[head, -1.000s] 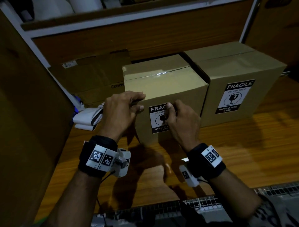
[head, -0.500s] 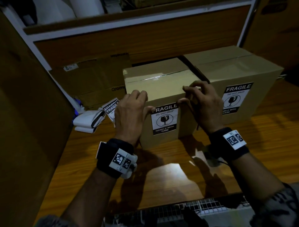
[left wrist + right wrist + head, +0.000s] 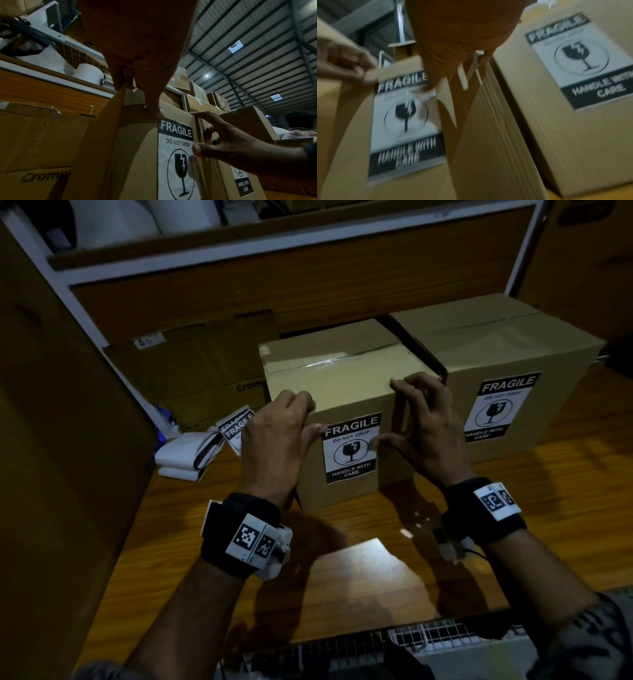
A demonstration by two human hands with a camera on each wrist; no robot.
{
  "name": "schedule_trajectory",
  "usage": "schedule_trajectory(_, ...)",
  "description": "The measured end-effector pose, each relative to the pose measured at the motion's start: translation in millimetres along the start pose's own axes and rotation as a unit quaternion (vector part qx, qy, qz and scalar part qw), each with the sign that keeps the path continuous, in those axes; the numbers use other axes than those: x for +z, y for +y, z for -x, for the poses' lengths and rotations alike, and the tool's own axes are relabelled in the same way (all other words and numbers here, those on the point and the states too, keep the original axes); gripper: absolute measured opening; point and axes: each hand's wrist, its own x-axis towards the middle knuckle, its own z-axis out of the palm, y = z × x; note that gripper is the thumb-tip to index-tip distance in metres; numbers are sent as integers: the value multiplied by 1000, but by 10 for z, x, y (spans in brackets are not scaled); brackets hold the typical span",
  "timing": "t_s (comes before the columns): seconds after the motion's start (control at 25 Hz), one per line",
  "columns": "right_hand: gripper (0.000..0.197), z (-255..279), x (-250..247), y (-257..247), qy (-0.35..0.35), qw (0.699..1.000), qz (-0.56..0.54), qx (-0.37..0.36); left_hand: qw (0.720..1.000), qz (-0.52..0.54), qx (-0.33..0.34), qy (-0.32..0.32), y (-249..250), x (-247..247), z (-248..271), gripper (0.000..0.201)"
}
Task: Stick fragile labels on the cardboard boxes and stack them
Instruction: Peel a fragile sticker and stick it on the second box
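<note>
1. Your near box [image 3: 342, 392] is plain brown corrugated cardboard, square-edged, with a glossy tape seam across its lid. It stands on the table at 12 o'clock from you. A flat black-and-white fragile label [image 3: 351, 453] sits on its front face.
2. Your left hand [image 3: 274, 440] grips the box's front left corner, fingers curled together over the top edge, thumb pressed just beside the label's upper left corner.
3. Your right hand [image 3: 426, 429] holds the front right corner, fingers spread and bent on the top edge, thumb tip touching the label's right side.
4. A second box [image 3: 507, 350] of the same cardboard stands at 1 o'clock, just beside the first, and carries its own label [image 3: 501, 407].
5. The table [image 3: 376, 570] is glossy wood with a bright reflection near you.
6. Loose spare labels [image 3: 209, 445] lie curled at 10 o'clock, near the left hand.
7. A flattened carton [image 3: 191, 368] leans behind them.
8. A shelf frame [image 3: 239, 272] runs across at 12 o'clock, and a tall brown panel [image 3: 61, 440] closes the 9 o'clock side.
</note>
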Motion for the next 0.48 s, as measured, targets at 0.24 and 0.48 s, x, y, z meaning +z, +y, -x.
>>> schedule_trajectory(0.24,129,79,127,105,-23,996,82,-33,999,11,29,23,-42,-5,-2,36)
schedule_trajectory(0.48,113,69,172,22,-5,999,35,-18,998,49,38,14,-114,-17,-26,37)
